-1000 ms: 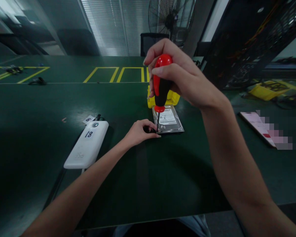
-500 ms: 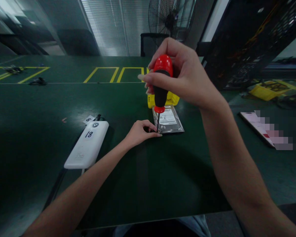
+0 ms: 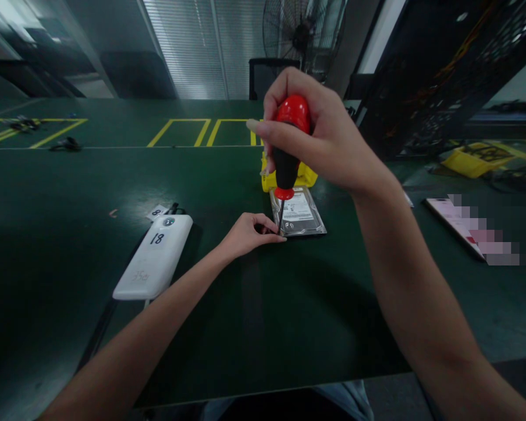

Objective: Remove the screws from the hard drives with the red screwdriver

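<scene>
The screwdriver (image 3: 287, 149) is being gripped at its top by the right hand (image 3: 322, 140). The hard drive (image 3: 300, 213), lying flat on the table (image 3: 254, 327), is being pinched at its near left corner by the left hand (image 3: 245, 235). If the screwdriver is being tilted, its tip could be slipping and poking those fingers.

A broad dark green matte table top (image 3: 70, 193) fills the middle and lower frame, marked with yellow tape rectangles (image 3: 188, 131) along its far edge. Behind it, at upper centre, pale vertical window blinds (image 3: 193, 47) let in cool daylight; the rest of the room is dim. A black wire-caged standing fan (image 3: 302, 32) rises above a black chair back (image 3: 263, 76). At upper right stands a black metal rack (image 3: 442, 64) strung with cables.
</scene>
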### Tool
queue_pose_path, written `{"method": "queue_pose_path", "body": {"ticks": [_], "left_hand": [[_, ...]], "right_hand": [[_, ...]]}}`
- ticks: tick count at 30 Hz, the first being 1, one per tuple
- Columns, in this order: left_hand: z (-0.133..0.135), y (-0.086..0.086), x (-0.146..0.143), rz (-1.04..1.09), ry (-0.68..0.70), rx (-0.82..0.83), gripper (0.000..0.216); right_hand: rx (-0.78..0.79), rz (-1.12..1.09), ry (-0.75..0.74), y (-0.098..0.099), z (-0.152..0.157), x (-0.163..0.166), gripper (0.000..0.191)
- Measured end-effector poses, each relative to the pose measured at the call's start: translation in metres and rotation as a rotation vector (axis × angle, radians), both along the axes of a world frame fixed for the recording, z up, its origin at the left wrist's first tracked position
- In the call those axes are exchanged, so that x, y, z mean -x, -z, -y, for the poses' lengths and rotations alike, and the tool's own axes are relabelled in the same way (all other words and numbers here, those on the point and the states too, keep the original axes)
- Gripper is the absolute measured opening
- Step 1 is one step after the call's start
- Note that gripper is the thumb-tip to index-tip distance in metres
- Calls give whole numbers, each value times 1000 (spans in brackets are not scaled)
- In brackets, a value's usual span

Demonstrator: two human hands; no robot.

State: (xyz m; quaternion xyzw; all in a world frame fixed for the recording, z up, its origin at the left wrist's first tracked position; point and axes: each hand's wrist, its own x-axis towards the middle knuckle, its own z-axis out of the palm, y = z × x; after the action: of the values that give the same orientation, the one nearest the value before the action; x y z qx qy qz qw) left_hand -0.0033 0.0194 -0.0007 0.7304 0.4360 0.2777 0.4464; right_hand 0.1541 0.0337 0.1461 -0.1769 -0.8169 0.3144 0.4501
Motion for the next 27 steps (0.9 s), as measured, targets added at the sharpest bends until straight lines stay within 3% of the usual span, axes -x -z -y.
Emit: {"method": "queue_pose_path", "body": {"ticks": [4, 10, 20, 27], "left_hand": [[0, 1, 2, -15, 8, -41, 26], [-1, 5, 4, -42, -12, -106, 31], [1, 1, 0, -35, -27, -74, 26], [0, 2, -1, 9, -35, -15, 27]], "right_hand": [[-40, -5, 11, 0, 1, 0, 15], [167, 4, -15, 2, 2, -4, 13], [-156, 86, 166, 2, 1, -3, 21], [-210, 96, 192, 2, 1, -2, 26]]}}
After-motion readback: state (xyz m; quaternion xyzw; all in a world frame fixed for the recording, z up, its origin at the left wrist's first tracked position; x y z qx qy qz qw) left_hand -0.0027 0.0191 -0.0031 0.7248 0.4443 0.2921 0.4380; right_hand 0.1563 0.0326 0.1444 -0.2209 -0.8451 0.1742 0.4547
